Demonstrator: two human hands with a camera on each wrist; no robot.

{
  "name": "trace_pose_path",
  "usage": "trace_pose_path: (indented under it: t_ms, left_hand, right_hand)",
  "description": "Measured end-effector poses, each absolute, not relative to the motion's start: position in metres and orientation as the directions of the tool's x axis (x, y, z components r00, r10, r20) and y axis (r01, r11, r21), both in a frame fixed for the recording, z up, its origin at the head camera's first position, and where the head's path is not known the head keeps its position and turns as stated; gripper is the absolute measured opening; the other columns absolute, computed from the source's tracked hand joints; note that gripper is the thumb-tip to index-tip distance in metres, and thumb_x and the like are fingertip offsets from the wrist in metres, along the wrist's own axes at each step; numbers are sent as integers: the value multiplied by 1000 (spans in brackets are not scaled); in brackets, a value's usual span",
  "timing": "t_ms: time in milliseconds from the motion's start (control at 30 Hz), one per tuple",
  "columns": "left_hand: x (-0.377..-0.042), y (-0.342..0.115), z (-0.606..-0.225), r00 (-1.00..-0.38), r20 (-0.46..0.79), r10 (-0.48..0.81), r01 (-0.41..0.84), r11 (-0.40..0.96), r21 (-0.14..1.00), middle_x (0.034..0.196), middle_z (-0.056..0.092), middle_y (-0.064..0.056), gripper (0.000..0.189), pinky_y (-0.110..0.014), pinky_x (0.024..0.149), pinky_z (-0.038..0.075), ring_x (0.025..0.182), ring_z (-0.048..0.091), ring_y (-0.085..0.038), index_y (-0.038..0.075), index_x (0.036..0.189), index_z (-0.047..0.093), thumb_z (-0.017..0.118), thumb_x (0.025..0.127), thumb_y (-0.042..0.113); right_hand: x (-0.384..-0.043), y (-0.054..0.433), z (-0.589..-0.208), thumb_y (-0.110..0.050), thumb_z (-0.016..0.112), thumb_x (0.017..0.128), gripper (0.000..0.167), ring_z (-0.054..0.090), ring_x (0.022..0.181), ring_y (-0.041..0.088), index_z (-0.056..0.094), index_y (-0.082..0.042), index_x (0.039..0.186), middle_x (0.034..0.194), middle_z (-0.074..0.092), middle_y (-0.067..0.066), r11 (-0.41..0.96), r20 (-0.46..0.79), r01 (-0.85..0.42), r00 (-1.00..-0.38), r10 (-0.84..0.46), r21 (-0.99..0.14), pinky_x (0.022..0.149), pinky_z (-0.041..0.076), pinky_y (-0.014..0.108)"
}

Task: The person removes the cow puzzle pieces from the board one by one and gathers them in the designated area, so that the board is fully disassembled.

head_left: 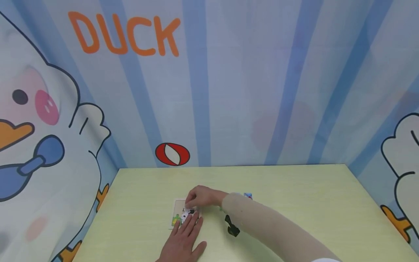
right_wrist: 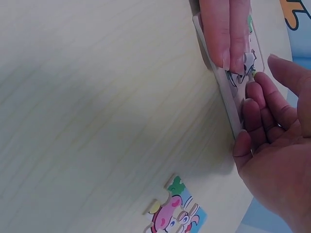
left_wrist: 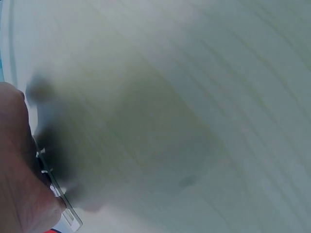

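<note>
A thin puzzle board [head_left: 178, 205] lies on the table with a few picture pieces in it, one green and yellow [head_left: 176, 219], one white and black [head_left: 190, 211]. My left hand [head_left: 184, 236] rests on its near part with straight fingers. Over the far right corner my right hand [head_left: 203, 196] bends its fingers down to the board. The right wrist view shows a white piece [right_wrist: 249, 60] tilted up beside the left fingertips, close to my right index finger. My right thumb and index tip stand apart, with nothing visible between them.
Right of the board, partly behind my right sleeve [head_left: 262, 218], lies a blue puzzle piece [head_left: 247, 195]; the right wrist view shows loose pieces with a pink cartoon face [right_wrist: 175, 216]. A small black object [head_left: 232, 227] shows beside the sleeve. A striped cloth [head_left: 242, 91] hangs behind the table.
</note>
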State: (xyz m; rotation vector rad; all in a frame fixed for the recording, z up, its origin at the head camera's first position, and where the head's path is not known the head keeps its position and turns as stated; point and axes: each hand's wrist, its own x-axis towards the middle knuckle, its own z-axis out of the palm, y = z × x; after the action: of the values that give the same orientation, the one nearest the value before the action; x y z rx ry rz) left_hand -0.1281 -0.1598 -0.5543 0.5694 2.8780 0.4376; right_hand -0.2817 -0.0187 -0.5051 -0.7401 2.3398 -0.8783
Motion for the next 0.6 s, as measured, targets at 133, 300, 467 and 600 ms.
trace_pose_path:
  t_ms: [133, 300, 467, 600]
  left_hand:
    - [-128, -160, -554, -914, -102, 393, 345, 885, 313, 175, 32, -7, 78, -64, 127, 24, 161, 29, -30, 14, 168, 37, 37, 110, 66]
    - [-128, -161, -554, -914, -102, 393, 348, 888, 302, 174, 34, -7, 79, -65, 126, 26, 161, 31, -30, 13, 167, 38, 36, 109, 67]
    - [-129, -162, -557, -910, -96, 404, 359, 882, 307, 173, 35, -8, 79, -66, 125, 27, 160, 32, -31, 12, 167, 39, 35, 110, 67]
    - [-130, -162, -558, -908, -79, 412, 368, 872, 322, 173, 37, -9, 79, -66, 124, 28, 159, 34, -31, 11, 166, 41, 35, 110, 67]
  right_hand:
    - [-281, -20, -502, -23, 76, 101, 13, 60, 82, 7, 81, -11, 104, 93, 73, -6, 638, -276, -320, -703, -656, -700, 82, 51, 25]
    - [-280, -23, -500, -21, 77, 100, 12, 58, 79, 6, 81, -10, 101, 88, 71, -6, 647, -271, -335, -707, -653, -685, 80, 50, 24]
    - [-281, -24, -501, -21, 77, 100, 11, 57, 76, 5, 80, -10, 99, 85, 70, -7, 652, -266, -356, -705, -658, -670, 76, 49, 23]
    - [-282, -24, -503, -21, 77, 100, 10, 57, 74, 5, 79, -11, 97, 84, 69, -8, 653, -261, -366, -705, -660, -663, 74, 49, 22]
